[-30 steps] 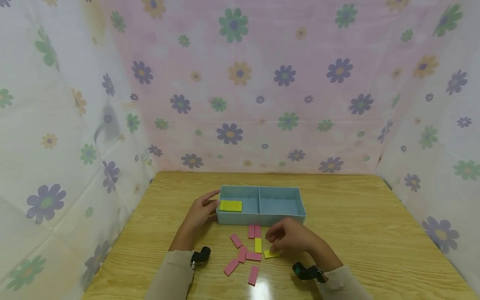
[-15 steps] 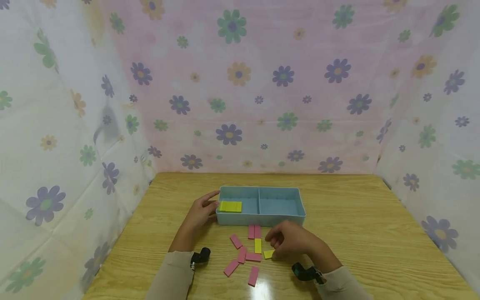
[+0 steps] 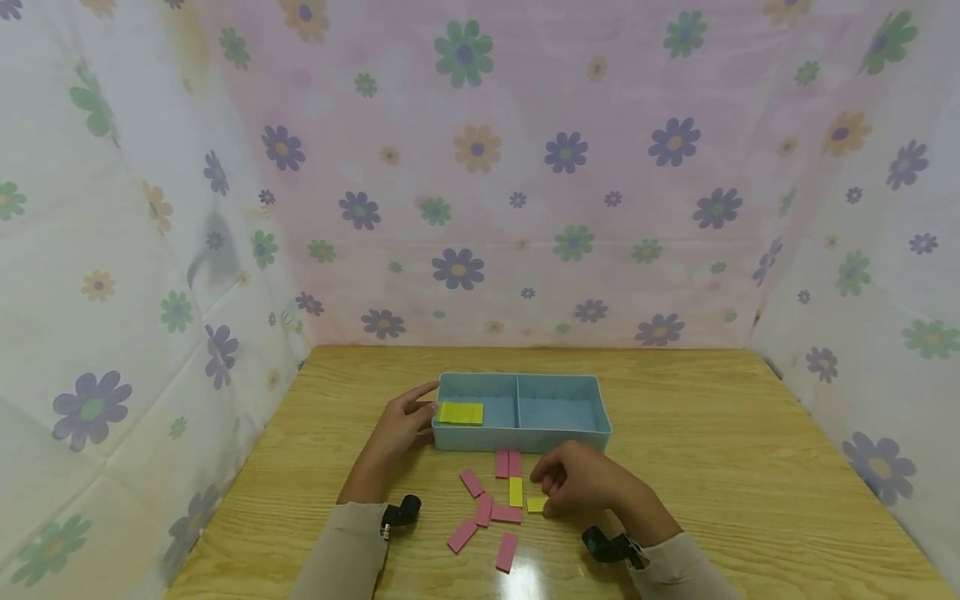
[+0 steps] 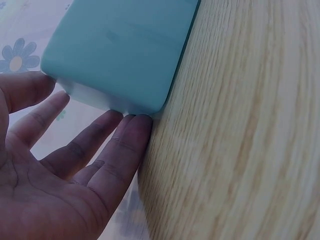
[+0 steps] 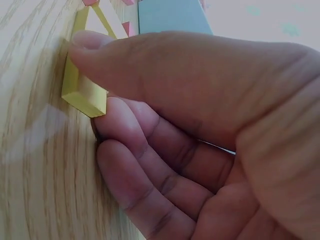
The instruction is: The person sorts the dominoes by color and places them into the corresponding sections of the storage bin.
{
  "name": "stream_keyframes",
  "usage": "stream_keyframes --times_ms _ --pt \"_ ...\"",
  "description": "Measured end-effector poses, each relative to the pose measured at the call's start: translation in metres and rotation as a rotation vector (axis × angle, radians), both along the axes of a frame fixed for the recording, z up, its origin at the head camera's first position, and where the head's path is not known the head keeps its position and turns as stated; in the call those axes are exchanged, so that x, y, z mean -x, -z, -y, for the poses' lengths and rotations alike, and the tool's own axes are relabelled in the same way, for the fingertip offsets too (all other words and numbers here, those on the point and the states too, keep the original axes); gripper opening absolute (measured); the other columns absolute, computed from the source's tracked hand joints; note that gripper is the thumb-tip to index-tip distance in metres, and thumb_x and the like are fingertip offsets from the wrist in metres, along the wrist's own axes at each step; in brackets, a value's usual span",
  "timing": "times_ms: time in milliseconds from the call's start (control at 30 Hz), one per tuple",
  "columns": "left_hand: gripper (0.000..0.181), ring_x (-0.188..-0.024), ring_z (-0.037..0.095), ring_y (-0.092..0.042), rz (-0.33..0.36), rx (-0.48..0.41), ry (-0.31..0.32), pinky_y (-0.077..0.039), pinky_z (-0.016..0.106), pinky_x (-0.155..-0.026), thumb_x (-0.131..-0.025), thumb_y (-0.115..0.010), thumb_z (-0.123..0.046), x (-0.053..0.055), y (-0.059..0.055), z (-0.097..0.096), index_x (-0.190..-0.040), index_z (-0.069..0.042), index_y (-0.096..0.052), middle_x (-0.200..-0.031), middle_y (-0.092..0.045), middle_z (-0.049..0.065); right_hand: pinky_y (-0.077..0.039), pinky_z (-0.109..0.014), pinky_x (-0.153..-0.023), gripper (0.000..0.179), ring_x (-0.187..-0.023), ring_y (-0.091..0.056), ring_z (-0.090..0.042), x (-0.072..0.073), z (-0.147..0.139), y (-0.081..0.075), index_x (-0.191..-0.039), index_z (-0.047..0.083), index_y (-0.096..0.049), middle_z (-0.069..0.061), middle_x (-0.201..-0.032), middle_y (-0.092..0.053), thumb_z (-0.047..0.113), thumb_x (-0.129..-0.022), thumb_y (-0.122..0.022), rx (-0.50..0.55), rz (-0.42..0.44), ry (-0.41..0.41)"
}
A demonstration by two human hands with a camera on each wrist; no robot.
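My right hand (image 3: 585, 479) pinches a yellow wooden block (image 3: 536, 505) lying on the table, thumb on its face and curled fingers by its end, as the right wrist view shows. Just left of it lies a second yellow block (image 3: 516, 492). My left hand (image 3: 401, 425) touches the left end of a light blue two-compartment box (image 3: 487, 439), its extended fingertips against the end wall and the thumb at the corner. Several yellow blocks (image 3: 461, 413) sit side by side in the box's left compartment; its right compartment holds nothing.
Several pink blocks lie scattered before the box, among them one near the front (image 3: 506, 552) and one slanted at the left (image 3: 462, 535). A pair of pink blocks (image 3: 508, 464) sits close to the box's front wall. Flowered cloth (image 3: 480, 208) surrounds the wooden table (image 3: 697, 433).
The yellow block at my right hand has turned slightly, from slanted to nearly level, and shifted a little left. My left hand and the box have stayed in place.
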State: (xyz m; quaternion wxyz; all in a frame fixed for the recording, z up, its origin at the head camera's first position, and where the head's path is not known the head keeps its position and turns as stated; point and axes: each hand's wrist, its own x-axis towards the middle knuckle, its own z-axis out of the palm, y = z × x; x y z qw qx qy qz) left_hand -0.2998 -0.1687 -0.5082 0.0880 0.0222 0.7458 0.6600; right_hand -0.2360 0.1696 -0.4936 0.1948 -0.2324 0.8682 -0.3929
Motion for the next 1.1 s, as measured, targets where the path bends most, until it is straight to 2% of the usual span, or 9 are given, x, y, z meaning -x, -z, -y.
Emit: stream_keyframes --times_ms 233,500,633,1100 --pt "0.048 -0.126 0.039 -0.064 0.002 0.013 0.000 -0.059 0.053 -0.096 -0.106 -0.059 -0.019 0.0010 0.0012 0.0005 -0.153 -0.024 -0.052 -0.144 -0.060 0.022 -0.054 -0.028 -0.066 0.034 -0.078 -0.063 -0.015 -0.0006 0.0014 -0.0001 -0.105 0.009 -0.079 0.000 -0.086 -0.071 0.011 -0.074 -0.093 -0.020 -0.027 0.006" --pt "0.047 -0.128 0.038 -0.064 0.017 0.038 -0.009 -0.058 0.052 -0.097 -0.106 -0.060 -0.021 0.0014 0.0004 0.0006 -0.153 -0.028 -0.053 -0.145 -0.059 0.019 -0.055 -0.028 -0.066 0.023 -0.078 -0.066 -0.015 -0.0013 0.0030 -0.0016 -0.092 0.009 -0.078 0.000 -0.084 -0.072 0.010 -0.074 -0.092 -0.011 -0.046 0.001" --pt "0.047 -0.128 0.038 -0.064 0.022 0.038 -0.007 -0.059 0.052 -0.097 -0.106 -0.060 -0.022 0.0012 0.0007 0.0014 -0.153 -0.029 -0.053 -0.145 -0.059 0.019 -0.055 -0.028 -0.066 0.022 -0.078 -0.065 -0.016 -0.0021 0.0042 -0.0023 -0.092 0.009 -0.078 -0.001 -0.085 -0.072 0.009 -0.074 -0.092 -0.003 -0.044 0.002" --pt "0.048 -0.125 0.037 -0.066 0.013 -0.006 -0.001 -0.059 0.051 -0.096 -0.106 -0.060 -0.018 0.0017 0.0003 0.0009 -0.153 -0.023 -0.052 -0.143 -0.060 0.021 -0.053 -0.029 -0.067 0.019 -0.080 -0.063 -0.016 0.0000 0.0048 -0.0002 -0.092 0.013 -0.079 0.002 -0.083 -0.071 0.011 -0.077 -0.090 -0.043 -0.051 0.009"
